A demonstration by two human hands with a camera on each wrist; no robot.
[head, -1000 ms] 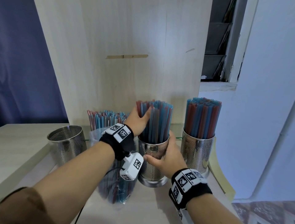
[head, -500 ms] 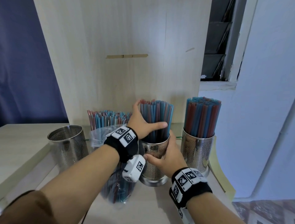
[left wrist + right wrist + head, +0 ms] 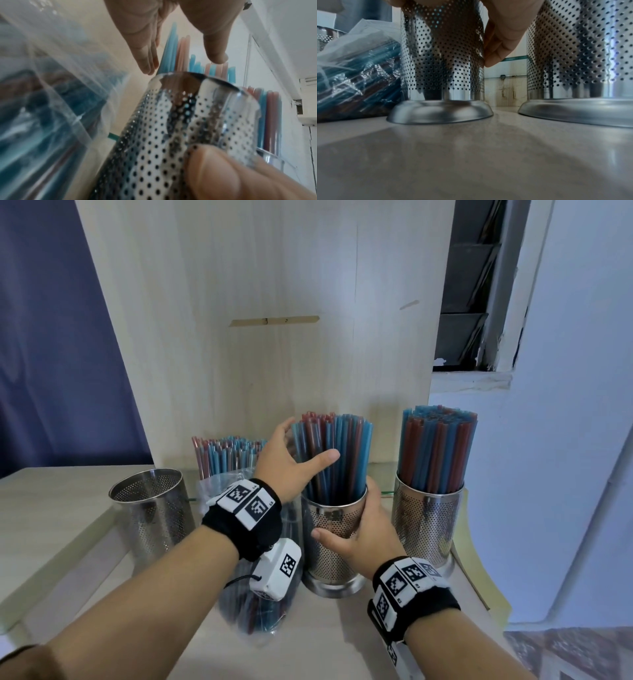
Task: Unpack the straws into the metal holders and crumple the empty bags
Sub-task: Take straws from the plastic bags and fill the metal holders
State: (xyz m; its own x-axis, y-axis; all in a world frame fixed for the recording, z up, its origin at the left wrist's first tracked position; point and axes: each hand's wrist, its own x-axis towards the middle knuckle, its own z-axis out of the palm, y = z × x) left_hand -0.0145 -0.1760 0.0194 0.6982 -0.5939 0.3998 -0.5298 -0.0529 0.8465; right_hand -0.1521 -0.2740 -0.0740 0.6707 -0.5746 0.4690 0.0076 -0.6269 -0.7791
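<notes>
A perforated metal holder (image 3: 330,546) in the middle of the counter is full of upright red and blue straws (image 3: 342,446). My left hand (image 3: 310,440) spans that bundle above the rim, thumb laid across its front and straight fingers (image 3: 147,60) on its far left side. My right hand (image 3: 342,508) grips the holder's wall, thumb in front and fingers (image 3: 498,47) round the right side. The holder's base (image 3: 440,113) sits flat on the counter. A clear bag (image 3: 260,611) still full of straws leans just left of it, under my left wrist.
A second filled holder (image 3: 428,525) stands close on the right, its base (image 3: 573,112) a short gap away. An empty holder (image 3: 150,515) stands at the left. A wooden panel (image 3: 274,337) rises right behind the row. The counter's edge and a wall lie to the right.
My left hand has shifted from the bundle's left side to span it, with the thumb now across the front. The straws stand straighter. My right hand has kept hold of the holder.
</notes>
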